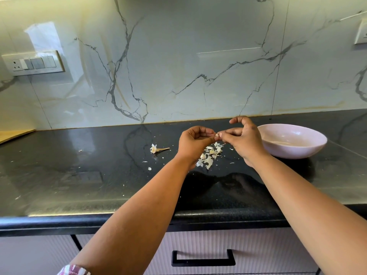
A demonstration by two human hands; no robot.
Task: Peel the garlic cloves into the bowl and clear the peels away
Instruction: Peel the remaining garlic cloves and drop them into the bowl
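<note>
My left hand (195,140) and right hand (241,138) both pinch one clove (217,136) above the peels (209,155). Best strip skin fully, then drop clove in bowl (309,150).

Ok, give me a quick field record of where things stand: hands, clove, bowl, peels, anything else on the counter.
left hand: pinches one end of the garlic clove, above the counter
right hand: pinches the other end of the clove
garlic clove: small, pale, held between both hands; how much skin is left cannot be told
bowl: pink, on the counter right of the hands; no clove can be made out in it
peels: loose pile on the counter under the hands
garlic stem: lies left of the pile
counter: black, small peel flecks scattered
</note>
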